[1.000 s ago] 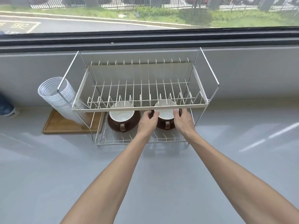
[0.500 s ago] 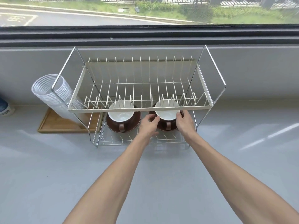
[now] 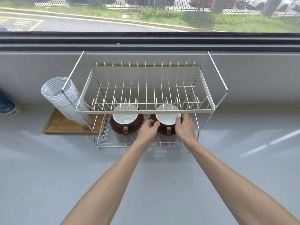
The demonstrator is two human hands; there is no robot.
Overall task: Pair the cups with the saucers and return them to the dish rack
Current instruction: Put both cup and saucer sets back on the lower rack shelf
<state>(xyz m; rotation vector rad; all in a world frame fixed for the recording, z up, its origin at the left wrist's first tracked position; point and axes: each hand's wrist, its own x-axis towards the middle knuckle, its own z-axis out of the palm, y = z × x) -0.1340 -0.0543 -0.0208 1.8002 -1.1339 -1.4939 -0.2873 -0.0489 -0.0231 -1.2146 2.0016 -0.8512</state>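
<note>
Just right of frame centre, the right cup (image 3: pixel 168 118) on its saucer (image 3: pixel 162 133) sits between both hands, the right hand (image 3: pixel 185 127) curled on its rim, the left hand (image 3: pixel 148 133) loosely open, touching the saucer's left edge.

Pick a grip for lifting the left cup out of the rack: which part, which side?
Take the left cup by its brown handle, coming from the front. The handle points at the person, and the upper shelf overhangs the rim, blocking a top approach.

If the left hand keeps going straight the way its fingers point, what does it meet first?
Probably the right cup: the left hand points up and right, its fingertips at or just short of the cup's near-left wall above the saucer. Contact itself is unclear.
</note>
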